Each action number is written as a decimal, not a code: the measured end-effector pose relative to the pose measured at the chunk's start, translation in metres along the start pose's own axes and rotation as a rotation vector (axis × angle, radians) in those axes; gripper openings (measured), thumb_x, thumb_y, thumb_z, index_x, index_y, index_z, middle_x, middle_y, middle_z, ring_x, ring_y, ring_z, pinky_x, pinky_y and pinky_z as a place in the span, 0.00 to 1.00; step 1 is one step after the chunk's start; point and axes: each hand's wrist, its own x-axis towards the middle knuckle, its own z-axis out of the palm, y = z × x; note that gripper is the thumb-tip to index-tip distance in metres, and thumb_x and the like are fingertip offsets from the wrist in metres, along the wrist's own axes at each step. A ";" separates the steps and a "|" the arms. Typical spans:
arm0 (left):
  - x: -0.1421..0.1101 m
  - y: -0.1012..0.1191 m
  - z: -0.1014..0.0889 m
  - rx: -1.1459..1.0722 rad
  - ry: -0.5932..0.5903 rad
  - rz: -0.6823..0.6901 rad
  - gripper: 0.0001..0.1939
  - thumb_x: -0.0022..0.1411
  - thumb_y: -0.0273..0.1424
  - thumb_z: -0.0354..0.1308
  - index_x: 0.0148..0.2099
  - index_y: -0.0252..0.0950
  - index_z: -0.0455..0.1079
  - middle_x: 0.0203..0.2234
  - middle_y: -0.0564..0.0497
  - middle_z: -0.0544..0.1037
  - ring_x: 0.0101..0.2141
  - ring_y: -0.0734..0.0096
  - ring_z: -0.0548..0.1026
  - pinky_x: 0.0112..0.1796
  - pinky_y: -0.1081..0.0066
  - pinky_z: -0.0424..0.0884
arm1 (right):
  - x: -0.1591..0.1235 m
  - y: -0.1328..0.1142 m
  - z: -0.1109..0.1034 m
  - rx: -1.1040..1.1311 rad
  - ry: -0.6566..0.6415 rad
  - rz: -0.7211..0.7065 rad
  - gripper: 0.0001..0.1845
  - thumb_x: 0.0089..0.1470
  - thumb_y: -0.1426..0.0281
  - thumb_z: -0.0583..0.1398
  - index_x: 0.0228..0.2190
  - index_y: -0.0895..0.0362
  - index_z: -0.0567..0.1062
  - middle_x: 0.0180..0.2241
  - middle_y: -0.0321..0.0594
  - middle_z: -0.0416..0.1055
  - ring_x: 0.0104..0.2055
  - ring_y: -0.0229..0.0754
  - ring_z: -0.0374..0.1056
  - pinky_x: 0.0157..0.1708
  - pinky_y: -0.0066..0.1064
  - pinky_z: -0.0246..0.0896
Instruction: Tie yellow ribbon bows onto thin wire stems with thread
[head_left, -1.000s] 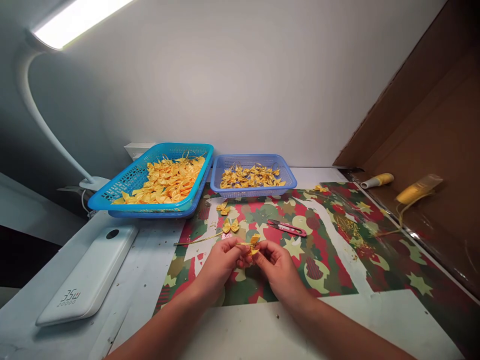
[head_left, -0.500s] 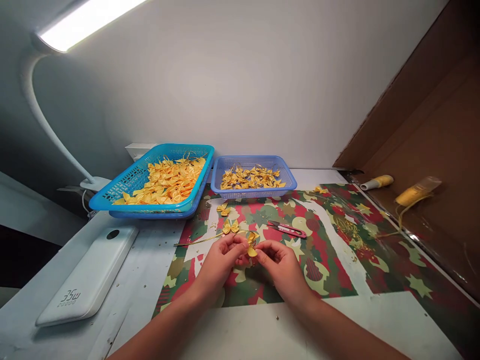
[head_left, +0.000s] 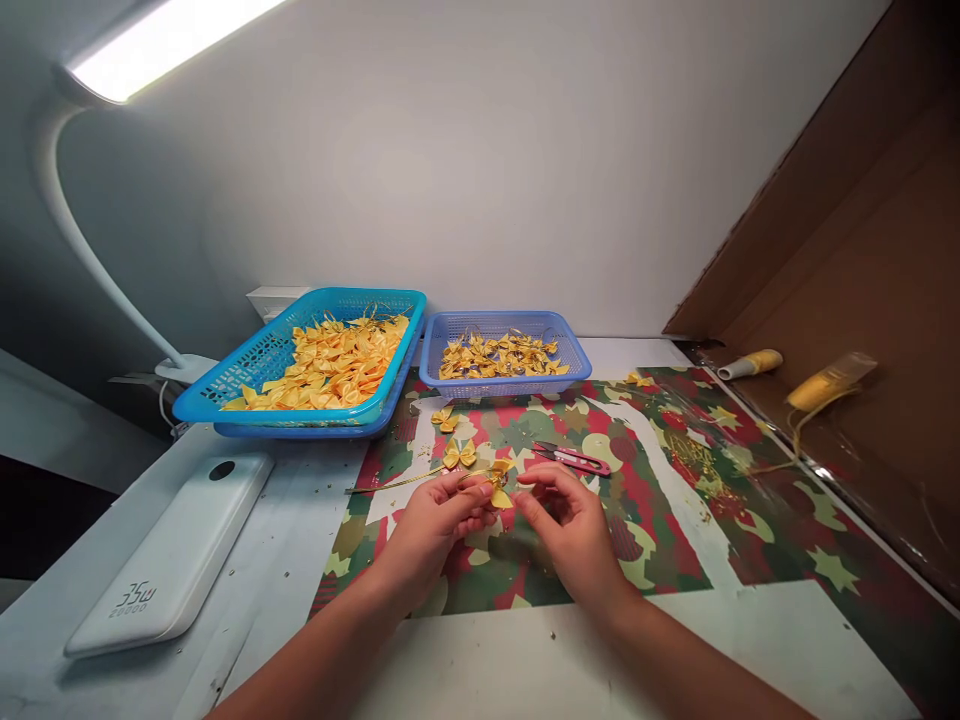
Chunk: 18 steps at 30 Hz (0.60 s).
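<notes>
My left hand (head_left: 442, 515) pinches a yellow ribbon bow (head_left: 500, 488) between thumb and fingers, over the patterned paper. Just right of the bow, my right hand (head_left: 566, 520) has its thumb and forefinger apart; the thumb tip is close to the bow's lower loop, and I cannot tell if it touches. A second bow (head_left: 460, 454) lies right behind my left fingers, and a third bow (head_left: 445, 419) farther back. From the left hand a thin gold cord (head_left: 397, 483) runs out to the left. Red-handled thread snips (head_left: 574, 458) lie behind my right hand.
A turquoise basket (head_left: 202, 405) heaped with yellow bows stands at the back left. Beside it is a smaller blue basket (head_left: 506, 388) of bows with gold cords. A white power bank (head_left: 172, 555) lies left, under a lamp (head_left: 56, 190). Thread cones (head_left: 754, 364) lie right, by cardboard (head_left: 847, 250).
My right thumb and forefinger have parted and drawn slightly away from the bow. The left hand keeps hold of it, and the bow has shifted slightly left.
</notes>
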 end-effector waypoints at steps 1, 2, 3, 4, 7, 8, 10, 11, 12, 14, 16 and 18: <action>0.001 0.000 -0.001 -0.006 -0.001 -0.003 0.13 0.42 0.32 0.72 0.26 0.32 0.72 0.22 0.56 0.73 0.24 0.79 0.73 0.29 0.79 0.70 | 0.000 0.000 -0.001 -0.005 -0.023 -0.001 0.09 0.52 0.63 0.61 0.32 0.56 0.76 0.35 0.40 0.73 0.35 0.40 0.67 0.34 0.30 0.61; 0.001 -0.001 -0.001 -0.008 -0.002 -0.003 0.13 0.42 0.32 0.72 0.27 0.32 0.72 0.22 0.56 0.73 0.24 0.79 0.73 0.29 0.79 0.71 | 0.001 -0.001 -0.001 0.004 -0.059 0.013 0.10 0.53 0.62 0.60 0.32 0.56 0.76 0.34 0.40 0.73 0.34 0.40 0.66 0.34 0.30 0.60; 0.001 -0.001 -0.001 -0.005 -0.004 -0.002 0.13 0.42 0.32 0.72 0.27 0.32 0.72 0.22 0.56 0.73 0.24 0.79 0.73 0.29 0.79 0.71 | 0.001 -0.001 -0.001 0.020 -0.103 0.034 0.11 0.55 0.62 0.58 0.32 0.56 0.76 0.32 0.39 0.72 0.33 0.40 0.65 0.33 0.30 0.59; 0.001 -0.002 -0.001 0.001 -0.004 0.000 0.13 0.42 0.32 0.72 0.27 0.32 0.72 0.22 0.56 0.73 0.24 0.80 0.73 0.28 0.79 0.70 | 0.001 -0.002 -0.001 0.034 -0.143 0.054 0.12 0.55 0.61 0.58 0.31 0.57 0.75 0.30 0.38 0.72 0.31 0.39 0.64 0.32 0.29 0.59; 0.001 -0.001 -0.001 0.025 0.000 0.005 0.13 0.42 0.32 0.72 0.27 0.32 0.72 0.22 0.56 0.73 0.24 0.80 0.73 0.28 0.80 0.70 | 0.001 -0.002 -0.001 0.042 -0.187 0.088 0.14 0.56 0.60 0.57 0.26 0.57 0.72 0.24 0.35 0.68 0.27 0.37 0.60 0.30 0.28 0.56; 0.001 -0.001 -0.001 0.032 0.001 0.007 0.13 0.42 0.32 0.72 0.27 0.32 0.72 0.22 0.56 0.73 0.24 0.80 0.72 0.27 0.80 0.69 | 0.001 -0.002 -0.001 0.038 -0.187 0.093 0.14 0.55 0.60 0.57 0.25 0.58 0.72 0.24 0.35 0.67 0.27 0.36 0.59 0.29 0.28 0.55; 0.002 0.000 -0.001 0.041 -0.006 0.007 0.13 0.42 0.32 0.71 0.26 0.32 0.71 0.21 0.56 0.73 0.24 0.80 0.72 0.27 0.81 0.69 | 0.001 -0.002 0.000 0.034 -0.185 0.096 0.15 0.55 0.60 0.57 0.25 0.58 0.71 0.23 0.34 0.66 0.26 0.36 0.57 0.28 0.28 0.54; 0.002 0.000 -0.001 0.044 -0.013 0.007 0.13 0.42 0.32 0.71 0.26 0.32 0.71 0.21 0.56 0.73 0.23 0.80 0.72 0.27 0.81 0.69 | 0.001 -0.001 0.000 0.038 -0.187 0.092 0.14 0.55 0.60 0.57 0.25 0.58 0.71 0.23 0.34 0.66 0.26 0.35 0.57 0.27 0.28 0.53; 0.002 0.000 0.000 0.047 -0.020 0.005 0.13 0.43 0.32 0.71 0.25 0.32 0.71 0.20 0.56 0.73 0.23 0.80 0.72 0.26 0.81 0.69 | 0.001 -0.001 0.001 0.047 -0.192 0.088 0.14 0.55 0.61 0.57 0.25 0.58 0.71 0.23 0.34 0.66 0.26 0.35 0.57 0.27 0.28 0.53; 0.002 -0.001 0.000 0.061 -0.024 -0.003 0.13 0.43 0.33 0.71 0.25 0.32 0.71 0.20 0.56 0.73 0.22 0.81 0.72 0.25 0.82 0.68 | 0.001 0.001 0.002 0.074 -0.202 0.078 0.14 0.56 0.61 0.57 0.25 0.58 0.71 0.23 0.34 0.65 0.27 0.36 0.58 0.28 0.28 0.54; 0.002 -0.002 0.000 0.079 -0.023 -0.015 0.12 0.43 0.33 0.70 0.26 0.32 0.72 0.20 0.55 0.74 0.21 0.82 0.70 0.24 0.83 0.66 | 0.001 0.003 0.004 0.097 -0.204 0.070 0.14 0.56 0.61 0.57 0.25 0.58 0.71 0.24 0.35 0.65 0.27 0.36 0.59 0.28 0.28 0.54; 0.002 -0.004 0.000 0.096 -0.025 -0.023 0.12 0.43 0.33 0.70 0.27 0.31 0.72 0.20 0.54 0.74 0.21 0.83 0.70 0.23 0.83 0.65 | 0.000 0.004 0.005 0.101 -0.203 0.069 0.14 0.56 0.61 0.57 0.26 0.58 0.71 0.24 0.35 0.66 0.27 0.36 0.59 0.28 0.28 0.55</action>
